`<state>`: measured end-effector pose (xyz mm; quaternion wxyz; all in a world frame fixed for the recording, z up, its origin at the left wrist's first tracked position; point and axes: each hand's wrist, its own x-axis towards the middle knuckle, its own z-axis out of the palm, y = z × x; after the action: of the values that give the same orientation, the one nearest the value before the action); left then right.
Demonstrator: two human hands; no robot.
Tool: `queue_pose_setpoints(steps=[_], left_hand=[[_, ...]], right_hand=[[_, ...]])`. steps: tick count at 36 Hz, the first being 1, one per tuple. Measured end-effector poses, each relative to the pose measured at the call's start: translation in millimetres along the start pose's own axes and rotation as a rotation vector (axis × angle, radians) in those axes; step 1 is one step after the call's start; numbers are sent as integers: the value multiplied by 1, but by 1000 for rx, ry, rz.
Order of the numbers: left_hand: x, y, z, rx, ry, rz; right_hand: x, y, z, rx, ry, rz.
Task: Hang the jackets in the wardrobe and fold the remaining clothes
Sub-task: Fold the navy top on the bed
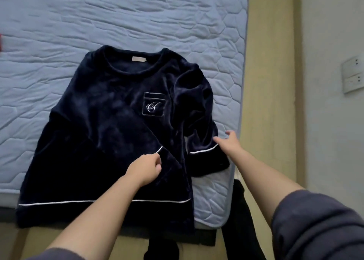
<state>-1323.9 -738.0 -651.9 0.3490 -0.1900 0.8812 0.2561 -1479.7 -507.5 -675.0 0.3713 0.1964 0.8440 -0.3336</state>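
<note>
A dark navy velvet top [110,110] with white piping and an embroidered chest pocket lies face up on the light blue quilted mattress [137,19]. Its left sleeve is folded across the body. My left hand [145,168] pinches that sleeve's cuff near the white piping, fingers closed on the fabric. The right sleeve [202,125] lies bunched along the garment's right side. My right hand [229,143] hovers over its cuff with fingers spread, holding nothing. The hem hangs over the bed's front edge.
The mattress edge [239,106] runs down the right, close to the right sleeve. Beyond it are a yellow floor strip [269,82] and a wall with sockets [352,74]. Dark cloth [242,210] lies below the bed's corner. Something red [0,43] shows at the left edge.
</note>
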Motion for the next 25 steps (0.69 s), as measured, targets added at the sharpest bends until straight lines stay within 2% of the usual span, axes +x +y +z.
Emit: queue_pose_setpoints(steps=[3, 7, 9, 14, 17, 20, 25], left_hand=[[29, 20, -8, -73, -10, -29], [69, 53, -25, -129, 13, -73], [88, 74, -37, -127, 16, -97], [134, 134, -70, -100, 80, -136], [159, 172, -88, -100, 133, -160], [182, 206, -100, -69, 111, -179], [218, 253, -104, -13, 38, -194]], right_hand=[[27, -17, -1, 8, -200, -7], [51, -30, -14, -418, -361, 5], [65, -32, -33, -488, -442, 53], [114, -53, -132, -569, -314, 63], [149, -68, -216, -684, -306, 30], [180, -78, -296, -843, -301, 31], [222, -79, -370, -816, -291, -2]])
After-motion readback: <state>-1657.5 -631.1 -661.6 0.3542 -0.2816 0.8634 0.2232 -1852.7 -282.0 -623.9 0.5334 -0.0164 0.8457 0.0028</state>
